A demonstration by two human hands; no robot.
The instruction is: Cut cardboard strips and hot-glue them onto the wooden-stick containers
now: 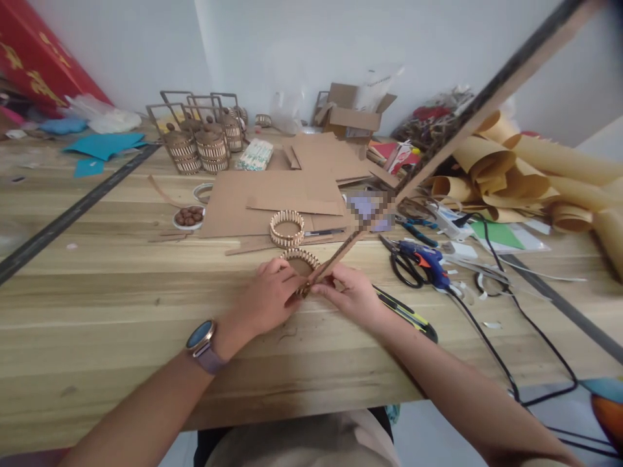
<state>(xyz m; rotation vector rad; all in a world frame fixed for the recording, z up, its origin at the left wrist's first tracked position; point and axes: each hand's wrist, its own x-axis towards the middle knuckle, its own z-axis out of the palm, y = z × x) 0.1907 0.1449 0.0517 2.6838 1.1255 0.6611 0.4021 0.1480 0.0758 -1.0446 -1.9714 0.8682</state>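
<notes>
My left hand (pixel 276 292), with a watch on its wrist, is closed on the near rim of a round slatted ring (pixel 311 258) at the middle of the table. My right hand (pixel 351 293) pinches a long brown strip (pixel 433 159) close to its lower end, where it meets the ring. From there the strip slants up across the view to the top right. Just beyond, a second slatted ring (pixel 287 229) rests near a cardboard sheet (pixel 233 198). My fingers hide part of the ring's near side.
Right of my hands lie a yellow-black cutter (pixel 409 314), black scissors (pixel 407 269) and a blue glue gun (pixel 433 263) with its cable. A bowl of brown pieces (pixel 189 218) and handled slatted baskets (pixel 213 148) stand at left, rolled paper (pixel 516 168) at right.
</notes>
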